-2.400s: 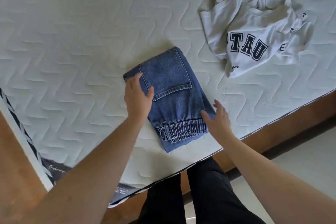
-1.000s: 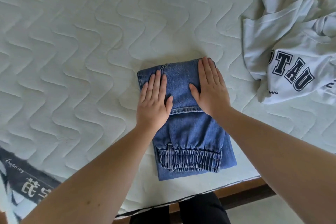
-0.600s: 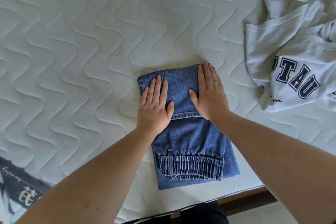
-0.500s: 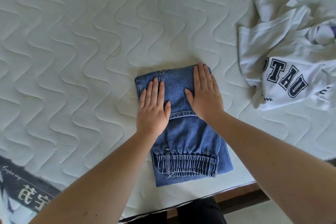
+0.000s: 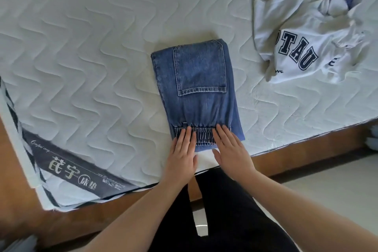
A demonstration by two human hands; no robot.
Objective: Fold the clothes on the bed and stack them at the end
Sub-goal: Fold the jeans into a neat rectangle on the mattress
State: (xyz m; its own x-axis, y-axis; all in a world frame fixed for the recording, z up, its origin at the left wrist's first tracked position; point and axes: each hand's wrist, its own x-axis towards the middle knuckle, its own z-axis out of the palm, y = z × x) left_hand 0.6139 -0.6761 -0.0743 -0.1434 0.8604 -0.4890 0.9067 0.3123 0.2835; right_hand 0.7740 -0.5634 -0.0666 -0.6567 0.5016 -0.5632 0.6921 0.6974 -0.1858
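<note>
We are looking down at a white quilted mattress (image 5: 92,51) that is filling most of the view, its near edge running across in front of us and a dark printed label band (image 5: 81,172) crossing its near left corner. A brown wooden bed frame (image 5: 24,206) is showing below that corner and along the near edge. Toward the far right, a crumpled white sweatshirt (image 5: 302,32) with dark block letters is lying unfolded on the mattress, well apart from the jeans. The folded blue jeans (image 5: 196,92) are sitting near the middle of the near edge as a neat rectangle, back pocket facing up and the elastic waistband (image 5: 202,135) lying at the end closest to us. We are resting our left hand (image 5: 182,157) and our right hand (image 5: 231,153) flat side by side, fingers straight and relaxed, fingertips touching the waistband while the palms are lying on the mattress just short of the denim; neither hand is gripping anything. Our dark trouser legs (image 5: 221,210) are showing below the bed's edge.
</note>
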